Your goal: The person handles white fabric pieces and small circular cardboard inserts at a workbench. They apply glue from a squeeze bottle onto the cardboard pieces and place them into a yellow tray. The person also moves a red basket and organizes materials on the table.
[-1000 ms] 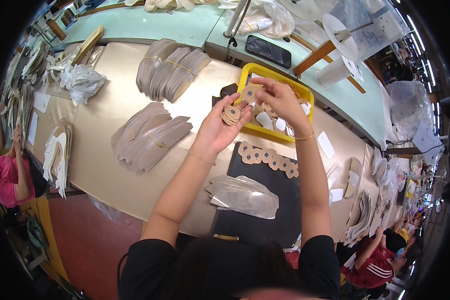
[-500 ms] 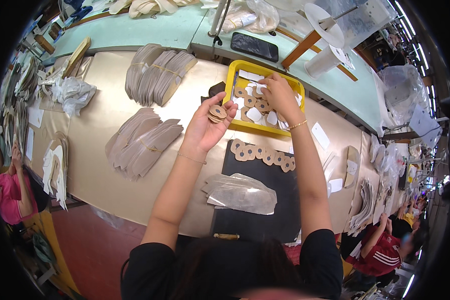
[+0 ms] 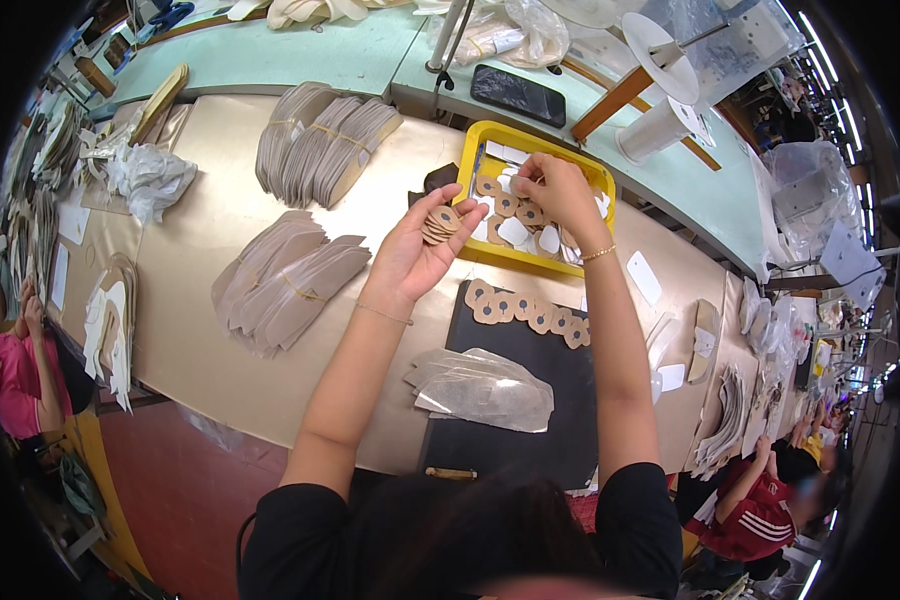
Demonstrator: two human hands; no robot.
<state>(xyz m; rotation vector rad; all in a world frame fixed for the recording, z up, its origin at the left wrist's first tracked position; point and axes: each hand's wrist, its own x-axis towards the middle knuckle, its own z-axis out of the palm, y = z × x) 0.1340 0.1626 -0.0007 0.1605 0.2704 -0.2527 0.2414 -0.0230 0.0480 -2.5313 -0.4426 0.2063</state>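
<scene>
My left hand (image 3: 410, 262) is palm up beside the tray's left wall. Its fingers curl round a small stack of tan rounded pieces (image 3: 441, 224), each with a dark spot. Inside the yellow tray (image 3: 469, 165), loose tan pieces (image 3: 505, 205) lie mixed with white ones (image 3: 513, 232). Over its middle, my right hand (image 3: 560, 190) has thumb and fingers pinched together; what is between them is hidden. Nearer me, an overlapping row of tan spotted pieces (image 3: 522, 307) runs along the top of a black mat (image 3: 570, 400). Translucent sheets (image 3: 485, 390) rest on the mat's left part.
Banded bundles of greyish cut pieces (image 3: 325, 145) and tan cut pieces (image 3: 280, 280) lie to the left. Behind the tray, a phone (image 3: 518, 95) and a thread cone (image 3: 655, 128) stand on a green surface. Other people sit at both sides.
The view has shifted slightly. My right hand's fingers have drawn closer together over the tray. My left hand still holds its stack, with the pieces fanned a little more.
</scene>
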